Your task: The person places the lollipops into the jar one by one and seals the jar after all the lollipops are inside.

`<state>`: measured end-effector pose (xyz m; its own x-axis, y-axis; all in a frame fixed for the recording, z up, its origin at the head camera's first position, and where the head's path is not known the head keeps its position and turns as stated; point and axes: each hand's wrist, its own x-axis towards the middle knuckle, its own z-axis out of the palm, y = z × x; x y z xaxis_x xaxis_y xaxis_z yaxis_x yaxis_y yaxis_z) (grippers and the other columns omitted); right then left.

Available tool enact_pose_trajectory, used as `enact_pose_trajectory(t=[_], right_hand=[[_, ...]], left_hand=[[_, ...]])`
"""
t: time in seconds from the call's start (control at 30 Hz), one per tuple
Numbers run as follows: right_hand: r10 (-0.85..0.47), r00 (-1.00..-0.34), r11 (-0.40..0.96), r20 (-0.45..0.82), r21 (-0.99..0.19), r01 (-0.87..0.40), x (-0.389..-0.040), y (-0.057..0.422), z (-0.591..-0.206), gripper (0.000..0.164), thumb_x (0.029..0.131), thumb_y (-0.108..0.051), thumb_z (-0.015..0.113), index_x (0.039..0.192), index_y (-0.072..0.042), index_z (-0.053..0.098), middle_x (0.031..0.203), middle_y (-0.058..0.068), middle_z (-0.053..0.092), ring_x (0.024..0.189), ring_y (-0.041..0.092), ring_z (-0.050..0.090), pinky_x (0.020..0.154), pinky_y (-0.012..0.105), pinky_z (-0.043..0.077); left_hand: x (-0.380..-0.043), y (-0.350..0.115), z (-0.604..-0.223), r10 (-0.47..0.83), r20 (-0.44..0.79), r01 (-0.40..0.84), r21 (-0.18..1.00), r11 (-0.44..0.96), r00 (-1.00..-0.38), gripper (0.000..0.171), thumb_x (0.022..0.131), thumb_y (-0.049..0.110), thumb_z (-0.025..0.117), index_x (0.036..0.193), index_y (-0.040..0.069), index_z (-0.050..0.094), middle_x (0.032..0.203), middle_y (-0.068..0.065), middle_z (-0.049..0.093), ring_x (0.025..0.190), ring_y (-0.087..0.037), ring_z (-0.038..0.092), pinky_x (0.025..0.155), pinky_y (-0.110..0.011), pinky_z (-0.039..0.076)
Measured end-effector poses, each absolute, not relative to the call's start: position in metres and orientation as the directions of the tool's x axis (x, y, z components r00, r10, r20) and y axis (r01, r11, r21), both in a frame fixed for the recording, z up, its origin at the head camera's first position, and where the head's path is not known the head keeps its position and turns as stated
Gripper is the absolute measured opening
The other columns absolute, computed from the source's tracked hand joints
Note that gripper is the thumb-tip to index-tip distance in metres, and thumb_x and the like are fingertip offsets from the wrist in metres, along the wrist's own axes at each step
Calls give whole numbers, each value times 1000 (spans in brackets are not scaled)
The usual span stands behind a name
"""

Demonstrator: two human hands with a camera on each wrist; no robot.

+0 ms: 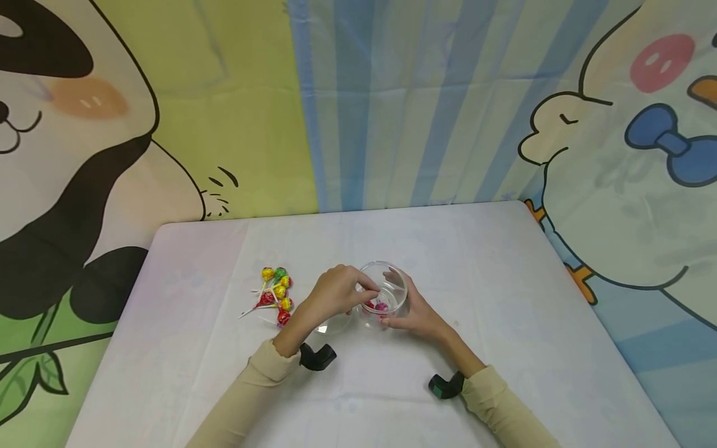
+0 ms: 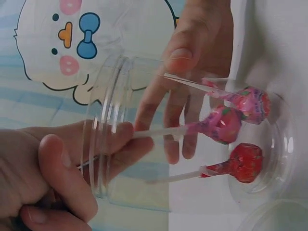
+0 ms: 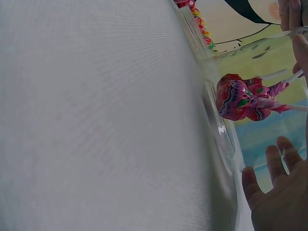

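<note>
A clear plastic jar stands upright on the table, its mouth without a lid. My right hand holds it from the right, thumb in front and fingers behind. From above, my left hand reaches into the mouth and pinches the white stick of a pink lollipop. Inside the jar, another pink lollipop and a red lollipop stand heads down near the bottom. In the right wrist view the lollipop heads cluster together and partly hide one another.
Left of the jar, a loose pile of lollipops in yellow, red and green wrappers lies on the white-covered table. A clear round lid lies between pile and jar, partly under my left forearm. Printed cloth hangs behind the table.
</note>
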<state>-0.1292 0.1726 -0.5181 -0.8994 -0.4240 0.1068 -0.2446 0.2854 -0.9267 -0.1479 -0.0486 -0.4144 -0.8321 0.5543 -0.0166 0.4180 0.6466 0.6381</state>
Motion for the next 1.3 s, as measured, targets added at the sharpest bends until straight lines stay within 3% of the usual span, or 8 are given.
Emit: enact_pose_trajectory(t=[0.3, 0.47, 0.57, 0.67, 0.77, 0.9, 1.07, 1.3], right_hand=[[-418, -904, 281, 93, -933, -226, -128, 171, -517, 106, 72, -15, 84, 153, -26, 17, 154, 10, 36, 140, 32, 35, 113, 58, 25], [-418, -905, 286, 80, -934, -215, -127, 171, -519, 105, 73, -17, 84, 153, -27, 17, 154, 8, 35, 139, 31, 37, 112, 58, 26], [-422, -902, 287, 87, -931, -224, -128, 171, -521, 105, 73, -16, 84, 153, -26, 17, 154, 8, 36, 139, 31, 37, 112, 59, 26], [-422, -901, 293, 102, -925, -242, -128, 171, -521, 106, 73, -16, 84, 154, -26, 16, 154, 10, 36, 140, 34, 36, 112, 61, 26], [-418, -901, 296, 118, -920, -257, -128, 171, -519, 106, 72, -17, 84, 154, -24, 16, 153, 11, 36, 140, 36, 36, 112, 63, 23], [-417, -901, 295, 121, -920, -259, -129, 170, -519, 107, 71, -17, 85, 154, -19, 17, 153, 11, 36, 142, 36, 33, 114, 63, 19], [-410, -905, 290, 113, -925, -246, -129, 170, -520, 107, 70, -17, 85, 153, -20, 18, 153, 9, 36, 144, 34, 31, 116, 62, 16], [-408, -908, 285, 96, -931, -226, -129, 170, -521, 107, 71, -17, 85, 154, -19, 17, 154, 9, 35, 145, 35, 30, 116, 63, 14]], left_hand=[[-154, -42, -406, 549, -116, 408, 548, 730, -828, 14, 86, 19, 71, 99, 17, 78, 95, 2, 76, 40, -6, 55, 48, -26, 43], [-154, -43, -409, 555, -139, 390, 573, 721, -820, 15, 87, 21, 71, 99, 17, 78, 97, 2, 76, 42, -7, 56, 49, -27, 43], [-149, -48, -414, 555, -70, 398, 622, 674, -829, 19, 88, 25, 70, 105, 17, 76, 98, 2, 75, 42, -5, 55, 49, -25, 43], [-142, -59, -419, 537, 77, 441, 672, 595, -840, 26, 89, 27, 70, 112, 17, 72, 99, 1, 75, 41, -1, 51, 46, -23, 43], [-132, -76, -422, 472, 227, 482, 694, 535, -852, 28, 89, 25, 70, 116, 17, 71, 99, 2, 74, 43, 2, 49, 44, -20, 42], [-117, -111, -427, 379, 314, 482, 700, 527, -870, 27, 88, 22, 71, 115, 17, 70, 98, 3, 73, 46, 3, 49, 42, -19, 40], [-101, -163, -442, 279, 312, 418, 681, 601, -908, 29, 85, 15, 75, 113, 13, 70, 93, 1, 72, 48, 1, 49, 42, -19, 39], [-78, -227, -465, 88, 177, 182, 632, 753, -980, 31, 86, 16, 73, 117, 11, 68, 97, -5, 72, 47, -6, 52, 45, -21, 38]])
